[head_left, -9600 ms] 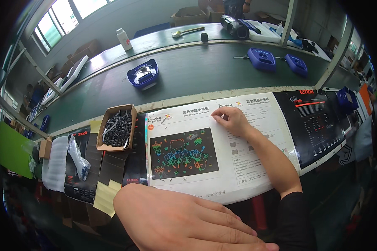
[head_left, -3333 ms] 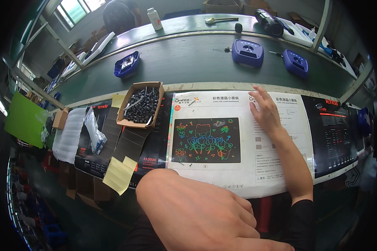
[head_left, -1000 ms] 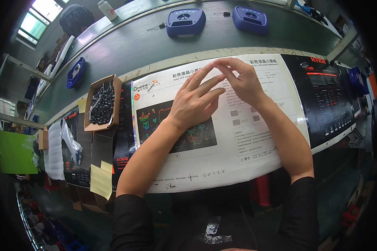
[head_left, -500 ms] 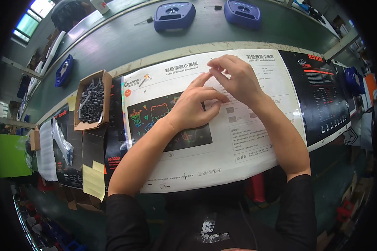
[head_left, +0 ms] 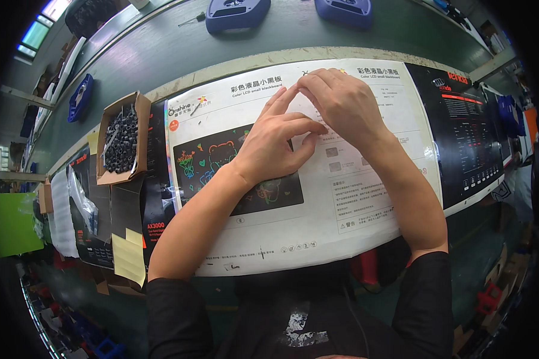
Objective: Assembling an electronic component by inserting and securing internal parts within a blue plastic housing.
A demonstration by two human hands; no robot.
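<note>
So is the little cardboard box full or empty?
Nearly full. The open cardboard box beside the white printed sheet holds a heap of small black parts almost up to its rim.

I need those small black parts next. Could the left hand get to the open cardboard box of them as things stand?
Probably yes: the left hand lies flat on the white printed sheet, and nothing stands between it and the open cardboard box.

Person's wearing a black tee with short sleeves that end just above the elbows, so both forearms are bare all the way down. There's a whitish, kinda worn-looking graphic print on the chest. No watch, rings or gloves on the left hand (head_left: 269,149) or right hand (head_left: 344,107).
</note>
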